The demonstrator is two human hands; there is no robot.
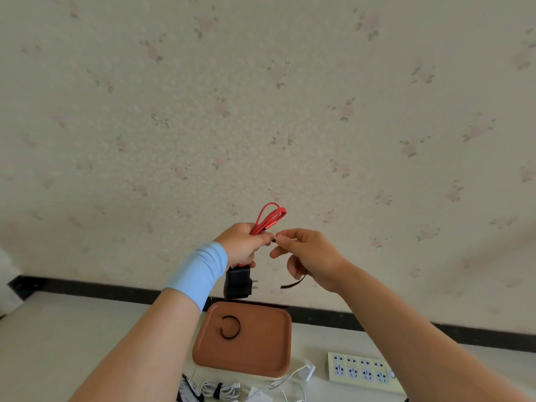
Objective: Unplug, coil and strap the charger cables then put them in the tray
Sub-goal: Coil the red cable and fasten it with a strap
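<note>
Red cable [268, 217] is up above the tray [261, 352], coiled and clenched in the left hand [243, 245], black adapter [237, 282] dangling just under the fist. Right hand [310, 256] pinches one end of a black strap [293, 283] right at the coil, the rest trailing down. Inside the tray lies a curled strap [230, 327]. Right of the tray sits a power strip [362, 369]; in front of it, a strapped white cable [220, 390].
</note>
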